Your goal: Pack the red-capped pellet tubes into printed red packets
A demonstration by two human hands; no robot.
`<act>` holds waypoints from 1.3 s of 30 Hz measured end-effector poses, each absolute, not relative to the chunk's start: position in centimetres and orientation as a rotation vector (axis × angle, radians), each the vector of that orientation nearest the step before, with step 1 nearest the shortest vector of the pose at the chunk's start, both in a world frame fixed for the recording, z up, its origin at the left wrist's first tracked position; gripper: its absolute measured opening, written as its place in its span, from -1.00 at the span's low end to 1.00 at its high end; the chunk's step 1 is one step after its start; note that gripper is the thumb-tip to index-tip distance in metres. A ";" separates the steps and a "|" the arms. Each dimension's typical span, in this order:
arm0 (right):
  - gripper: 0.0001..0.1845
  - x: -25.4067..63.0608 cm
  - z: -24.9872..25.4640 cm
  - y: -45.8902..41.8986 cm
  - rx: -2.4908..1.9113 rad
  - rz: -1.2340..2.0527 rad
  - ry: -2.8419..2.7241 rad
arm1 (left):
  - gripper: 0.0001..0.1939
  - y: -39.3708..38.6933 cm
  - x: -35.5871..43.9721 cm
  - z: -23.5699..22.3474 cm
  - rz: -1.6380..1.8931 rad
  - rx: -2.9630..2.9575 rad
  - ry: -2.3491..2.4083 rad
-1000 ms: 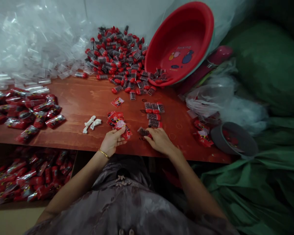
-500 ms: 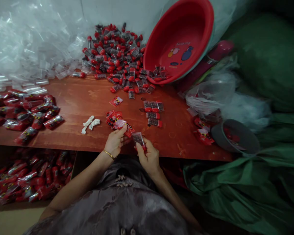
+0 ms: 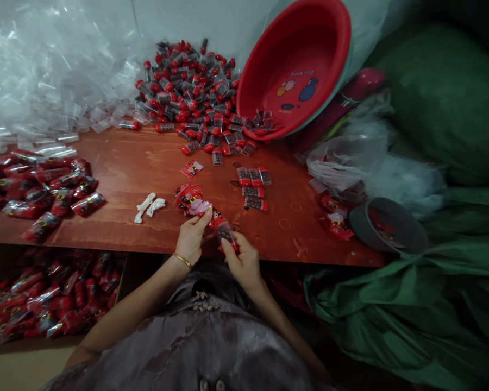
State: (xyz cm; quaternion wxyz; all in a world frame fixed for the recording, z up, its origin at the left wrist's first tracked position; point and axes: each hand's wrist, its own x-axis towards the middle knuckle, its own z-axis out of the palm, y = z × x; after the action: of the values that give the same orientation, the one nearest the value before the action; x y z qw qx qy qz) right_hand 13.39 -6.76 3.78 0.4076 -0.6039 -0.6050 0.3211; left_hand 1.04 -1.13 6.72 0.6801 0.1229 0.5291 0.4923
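Observation:
My left hand (image 3: pixel 191 239), with a gold bracelet at the wrist, pinches a red printed wrapper (image 3: pixel 215 217) at the table's front edge. My right hand (image 3: pixel 242 258) is closed on a small clear bottle (image 3: pixel 225 231) with a red cap and dark contents. The bottle's clear end meets the wrapper; whether it is inside or just against it I cannot tell. Just beyond my left hand lies a stack of red printed wrappers (image 3: pixel 189 195). One loose wrapper (image 3: pixel 192 169) lies farther back. Several matching bottles (image 3: pixel 254 191) sit to the right.
A heap of red-capped bottles (image 3: pixel 187 92) lies at the back beside a tilted red basin (image 3: pixel 264 60). Clear plastic sleeves (image 3: pixel 57 70) pile up at back left. Wrapped packs (image 3: pixel 44 187) lie left, more in a box (image 3: pixel 124 277) below. A grey bowl (image 3: pixel 356 220) stands right.
My right hand has moved slightly left, bringing the bottle from beside the wrapper up against its end. My left hand keeps its pinch on the wrapper.

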 end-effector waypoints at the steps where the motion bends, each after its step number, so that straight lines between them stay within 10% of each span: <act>1: -0.71 13.4 3.8 -6.7 -1.505 0.907 -1.474 | -0.58 -1.2 1.0 6.7 1.102 0.275 1.187; 39: -0.64 14.2 3.1 -3.9 -1.309 1.167 -1.139 | -0.60 -1.8 1.5 6.2 0.972 0.460 0.959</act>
State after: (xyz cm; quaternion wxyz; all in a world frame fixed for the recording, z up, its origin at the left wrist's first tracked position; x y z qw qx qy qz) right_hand 14.16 -3.88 3.07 0.5013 -0.5416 -0.4713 0.4829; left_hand 1.47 -1.83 6.15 0.7516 0.2107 0.4392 0.4448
